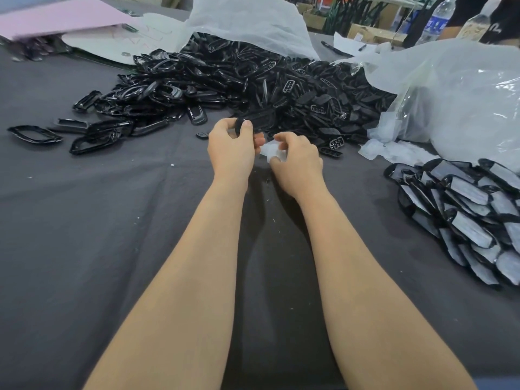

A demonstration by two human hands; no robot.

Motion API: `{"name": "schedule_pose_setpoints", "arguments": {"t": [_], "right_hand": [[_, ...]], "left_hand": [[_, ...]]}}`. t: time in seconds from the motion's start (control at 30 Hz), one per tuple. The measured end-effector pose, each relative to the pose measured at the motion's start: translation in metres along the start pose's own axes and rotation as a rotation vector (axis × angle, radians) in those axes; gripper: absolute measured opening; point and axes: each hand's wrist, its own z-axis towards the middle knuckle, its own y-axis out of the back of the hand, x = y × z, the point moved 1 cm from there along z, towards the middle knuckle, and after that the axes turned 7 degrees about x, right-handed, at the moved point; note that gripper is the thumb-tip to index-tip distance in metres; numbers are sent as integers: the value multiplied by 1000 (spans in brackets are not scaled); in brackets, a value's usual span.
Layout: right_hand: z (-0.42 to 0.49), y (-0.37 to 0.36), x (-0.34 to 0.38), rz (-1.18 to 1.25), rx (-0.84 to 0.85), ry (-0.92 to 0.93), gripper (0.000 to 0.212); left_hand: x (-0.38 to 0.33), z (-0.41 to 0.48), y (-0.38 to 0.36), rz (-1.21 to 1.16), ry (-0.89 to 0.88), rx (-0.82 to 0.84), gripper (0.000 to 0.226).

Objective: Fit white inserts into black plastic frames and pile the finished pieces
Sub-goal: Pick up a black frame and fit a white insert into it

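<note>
While the left hand (pixel 232 149) clasped a stiff-looking black plastic frame (pixel 257 119) by its rim, the right hand (pixel 298 161) pinched a flimsy-looking white insert (pixel 269 151).

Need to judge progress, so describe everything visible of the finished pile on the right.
The finished pile lies on the dark cloth at the right edge, partly cut off. Many black frames filled with whitish inserts overlap loosely at varied angles. A clear plastic bag borders its far side.
</note>
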Motion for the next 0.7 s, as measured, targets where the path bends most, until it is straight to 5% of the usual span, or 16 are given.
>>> {"name": "schedule_pose_setpoints", "arguments": {"t": [0.33,0.7], "right_hand": [[1,-7,2,-166,-46,-39,39],[-1,2,-6,199,-250,-73,25]], "left_hand": [[8,9,-11,115,153,125,10],[10,11,-13,144,154,130,10]]}}
